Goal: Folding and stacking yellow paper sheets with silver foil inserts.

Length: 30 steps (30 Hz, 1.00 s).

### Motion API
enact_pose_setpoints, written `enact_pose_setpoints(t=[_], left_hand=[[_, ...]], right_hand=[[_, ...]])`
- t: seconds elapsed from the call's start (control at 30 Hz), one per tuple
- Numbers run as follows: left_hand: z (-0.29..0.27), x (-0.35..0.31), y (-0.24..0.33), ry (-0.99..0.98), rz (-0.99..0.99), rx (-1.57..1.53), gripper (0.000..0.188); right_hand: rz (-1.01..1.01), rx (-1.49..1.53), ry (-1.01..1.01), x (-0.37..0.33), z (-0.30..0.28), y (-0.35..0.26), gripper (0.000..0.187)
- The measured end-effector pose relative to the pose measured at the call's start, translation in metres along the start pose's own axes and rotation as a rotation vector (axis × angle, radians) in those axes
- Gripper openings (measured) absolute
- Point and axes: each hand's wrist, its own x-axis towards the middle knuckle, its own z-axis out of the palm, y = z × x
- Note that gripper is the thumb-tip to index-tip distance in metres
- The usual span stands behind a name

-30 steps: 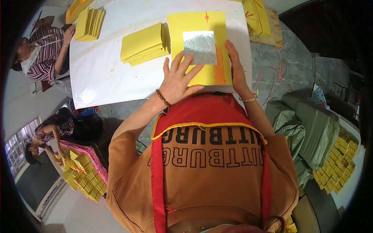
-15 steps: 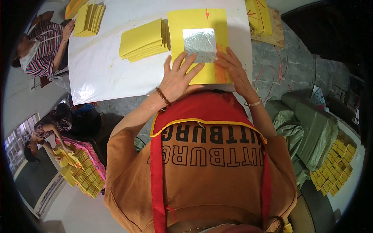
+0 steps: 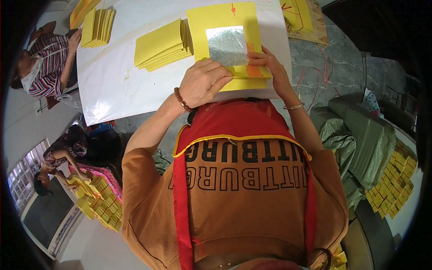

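In front of me on the white table lies a yellow paper sheet (image 3: 198, 27) with a silver foil square (image 3: 227, 42) in its middle. Its near part is turned up into a narrow fold below the foil, and yellow paper also shows beneath that fold. My left hand (image 3: 204, 83) is closed on the left part of the fold, fingers curled over the edge. At the right end, my right hand (image 3: 275, 69) grips the sheet beside an orange patch, its fingers reaching across the paper; its thumb is hidden.
A stack of folded yellow papers (image 3: 162, 45) lies to the left on the white table (image 3: 121, 92). More stand at the far left, near another person's hand (image 3: 74, 41). Yellow bundles (image 3: 393, 180) sit at lower right beside green plastic (image 3: 360, 139). Another person handles yellow bundles at lower left.
The sheet's near part has been turned up into a fold. My left hand has gone from lying spread on the sheet to closing on that fold; my right hand stays at the right edge.
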Motion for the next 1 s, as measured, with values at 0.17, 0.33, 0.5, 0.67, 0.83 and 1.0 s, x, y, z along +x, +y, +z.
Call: enact_pose_setpoints(t=[0.17,0.33,0.5,0.67,0.83,1.0], left_hand=[[0.001,-0.002,-0.008,-0.009,-0.047,-0.147,0.012],[0.000,-0.002,-0.014,-0.052,-0.166,-0.314,0.011],[0.002,-0.002,-0.015,-0.080,-0.323,-0.436,0.011],[0.001,0.000,-0.012,-0.108,-0.423,-0.483,0.011],[0.002,-0.001,-0.015,-0.131,-0.485,-0.533,0.011],[0.002,0.000,-0.017,-0.135,-0.493,-0.537,0.012]], right_hand=[[0.004,-0.029,0.044,0.000,0.002,-0.005,0.052],[-0.014,0.020,0.044,0.003,0.003,-0.005,0.049],[0.054,-0.003,0.085,0.001,0.005,-0.006,0.046],[0.076,0.016,0.109,0.000,0.009,-0.007,0.044],[0.117,-0.037,0.030,0.000,0.004,-0.004,0.046],[0.031,-0.008,0.048,-0.003,0.005,0.002,0.042]])
